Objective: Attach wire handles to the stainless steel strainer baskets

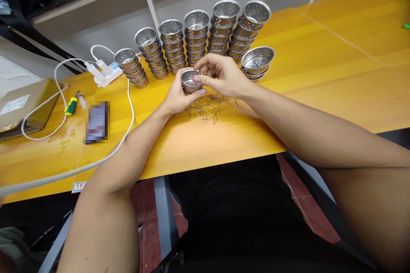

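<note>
My left hand point(177, 97) is wrapped round a small perforated metal cup point(191, 87), tilted with its mouth toward me. At the cup's rim, my right hand point(226, 76) has thumb and fingers brought together in a pinch; what they grip, if anything, is too small to make out. Thin curved metal wires point(206, 114) lie in a loose heap on the table under both hands. Just right of my right hand stands a short stack of wider perforated metal cups point(257, 62).
Several tall stacks of perforated cups point(196, 30) line the back of the yellow table point(320, 89). Leftward are a white power strip point(109, 76) with a trailing cable, a blurred phone point(96, 122), a green-and-yellow screwdriver point(71, 106) and a cardboard box point(28, 102).
</note>
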A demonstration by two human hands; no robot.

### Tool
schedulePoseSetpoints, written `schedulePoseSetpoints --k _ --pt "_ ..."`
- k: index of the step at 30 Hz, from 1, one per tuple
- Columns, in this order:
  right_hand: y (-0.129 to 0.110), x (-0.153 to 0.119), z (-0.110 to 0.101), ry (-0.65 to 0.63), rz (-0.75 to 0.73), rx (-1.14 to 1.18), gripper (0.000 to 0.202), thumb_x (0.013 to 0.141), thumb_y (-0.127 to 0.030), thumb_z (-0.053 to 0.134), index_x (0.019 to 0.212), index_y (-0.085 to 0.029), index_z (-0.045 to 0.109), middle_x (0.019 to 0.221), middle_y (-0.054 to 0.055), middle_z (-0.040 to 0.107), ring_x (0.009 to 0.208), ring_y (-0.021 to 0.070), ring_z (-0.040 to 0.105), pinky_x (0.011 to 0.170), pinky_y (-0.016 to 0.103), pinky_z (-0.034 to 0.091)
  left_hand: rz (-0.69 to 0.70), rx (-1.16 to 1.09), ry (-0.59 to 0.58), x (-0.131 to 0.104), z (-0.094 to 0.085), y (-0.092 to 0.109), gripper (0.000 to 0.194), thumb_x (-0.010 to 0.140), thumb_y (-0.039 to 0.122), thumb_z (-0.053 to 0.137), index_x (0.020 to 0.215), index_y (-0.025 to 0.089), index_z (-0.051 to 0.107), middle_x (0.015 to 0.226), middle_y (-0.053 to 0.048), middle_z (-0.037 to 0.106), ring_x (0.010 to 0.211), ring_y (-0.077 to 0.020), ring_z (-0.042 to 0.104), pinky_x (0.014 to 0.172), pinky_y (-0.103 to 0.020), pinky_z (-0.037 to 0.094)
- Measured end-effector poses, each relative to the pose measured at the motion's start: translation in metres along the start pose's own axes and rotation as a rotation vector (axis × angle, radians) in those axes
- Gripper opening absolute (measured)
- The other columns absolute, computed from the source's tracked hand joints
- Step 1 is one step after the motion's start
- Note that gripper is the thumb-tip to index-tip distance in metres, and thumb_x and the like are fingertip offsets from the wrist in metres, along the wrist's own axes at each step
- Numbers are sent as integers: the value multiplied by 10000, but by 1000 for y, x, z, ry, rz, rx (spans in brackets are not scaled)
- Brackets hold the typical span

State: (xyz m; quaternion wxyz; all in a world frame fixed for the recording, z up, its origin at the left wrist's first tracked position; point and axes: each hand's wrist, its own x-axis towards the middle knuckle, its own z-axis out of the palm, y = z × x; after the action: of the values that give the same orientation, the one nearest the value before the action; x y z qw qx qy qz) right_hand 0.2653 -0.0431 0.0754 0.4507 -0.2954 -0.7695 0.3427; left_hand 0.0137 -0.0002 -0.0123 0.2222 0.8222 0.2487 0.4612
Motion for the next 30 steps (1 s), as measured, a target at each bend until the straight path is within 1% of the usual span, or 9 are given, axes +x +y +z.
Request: schedulePoseSetpoints --k 2,4,7,10,13,17,20,27,30 --pt "0 -3 -5 48 -34 -82 644 1035 -935 852 1216 -319 807 1098 95 791 981 311 744 858 484 695 -19 15 13 0 -1 -3 973 968 950 876 1640 349 509 1530 -111 729 1389 -315 825 1264 -559 701" --pt "1 -5 -10 43 -63 -170 539 1108 -852 805 1198 -322 835 1154 123 802 1070 350 761 959 539 711 -35 27 24 0 -3 -7 996 957 959 881 1646 347 504 1540 -111 721 1414 -323 814 1303 -583 677" --pt "3 -5 -15 -8 -112 -256 446 1142 -753 783 1146 -318 883 1278 161 824 1203 399 769 1120 623 698 -38 10 37 0 -5 -11 1014 950 957 893 1660 351 496 1572 -115 709 1461 -334 798 1346 -595 647" --pt "5 -6 -15 -42 -163 -295 428 1140 -716 786 1161 -310 922 1417 173 817 1382 438 750 1317 701 611 -21 -20 36 1 -5 -13 1030 949 953 898 1676 354 480 1600 -116 704 1484 -339 795 1360 -594 638" --pt "9 -6 -12 -95 -182 -298 452 1133 -732 788 1219 -322 956 1517 159 788 1518 472 708 1424 776 509 -5 -22 21 1 -4 -11 1057 952 936 911 1710 358 455 1615 -117 706 1518 -356 785 1386 -606 621" --pt "16 -8 -8 -162 -194 -244 506 1108 -791 806 1313 -366 989 1615 157 730 1622 493 654 1489 813 422 -1 10 10 0 -4 -6 1056 974 923 894 1743 363 435 1616 -126 709 1532 -374 783 1381 -610 634" --pt "19 -9 -7 -178 -188 -217 533 1087 -817 823 1369 -396 987 1616 154 723 1636 491 641 1507 808 400 12 12 -3 0 -5 -5 1037 996 929 860 1746 360 422 1616 -133 704 1508 -373 794 1351 -610 656" --pt "16 -9 -7 -158 -175 -223 580 1049 -857 836 1365 -386 955 1591 152 757 1589 497 671 1475 816 443 -6 60 -34 1 -9 -4 1073 1008 946 823 1784 359 372 1653 -152 678 1592 -417 743 1385 -672 625" --pt "14 -8 -9 -147 -178 -229 714 1000 -901 872 1480 -373 885 1610 159 759 1576 506 679 1447 804 484 -33 65 -26 0 -8 0 1099 982 1000 804 1768 360 378 1671 -158 661 1584 -415 753 1365 -659 649"
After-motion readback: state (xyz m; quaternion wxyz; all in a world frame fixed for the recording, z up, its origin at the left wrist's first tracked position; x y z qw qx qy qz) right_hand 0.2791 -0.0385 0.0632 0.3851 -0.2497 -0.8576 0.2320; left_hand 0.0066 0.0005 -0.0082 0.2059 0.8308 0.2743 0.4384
